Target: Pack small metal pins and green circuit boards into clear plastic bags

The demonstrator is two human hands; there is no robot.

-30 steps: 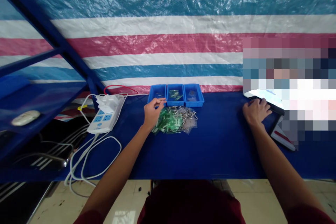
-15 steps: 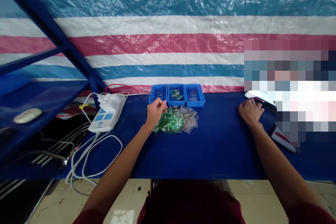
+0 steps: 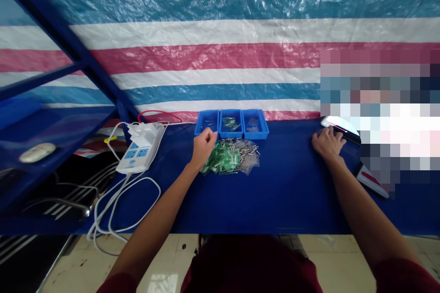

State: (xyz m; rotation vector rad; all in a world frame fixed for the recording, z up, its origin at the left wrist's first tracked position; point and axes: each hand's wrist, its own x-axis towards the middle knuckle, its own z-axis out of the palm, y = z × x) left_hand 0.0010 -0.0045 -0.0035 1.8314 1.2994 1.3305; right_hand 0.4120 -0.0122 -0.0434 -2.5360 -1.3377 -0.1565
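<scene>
My left hand [image 3: 204,145] is closed with curled fingers at the left edge of a small pile, just in front of the left blue bin [image 3: 208,118]. Whatever its fingers may hold is hidden. The pile has green plastic packets [image 3: 225,158], thin metal pins [image 3: 249,149] and clear packets [image 3: 250,163]. Far to the right, my right hand [image 3: 329,143] rests palm down on the table with fingers spread. Its fingertips are at the near edge of a white and black device [image 3: 342,126], partly covered by a blurred patch.
Beside the left bin stand a middle bin [image 3: 231,135] with green packets and a right bin [image 3: 255,136] with clear packets. A white power strip [image 3: 135,158] and looped white cable [image 3: 160,187] lie left. A grey and red object [image 3: 373,182] lies right; a mouse [image 3: 37,152] sits on the side shelf.
The view has shifted very slightly. Both hands stay in nearly the same places, the left closed beside the pile and the right spread by the device.
</scene>
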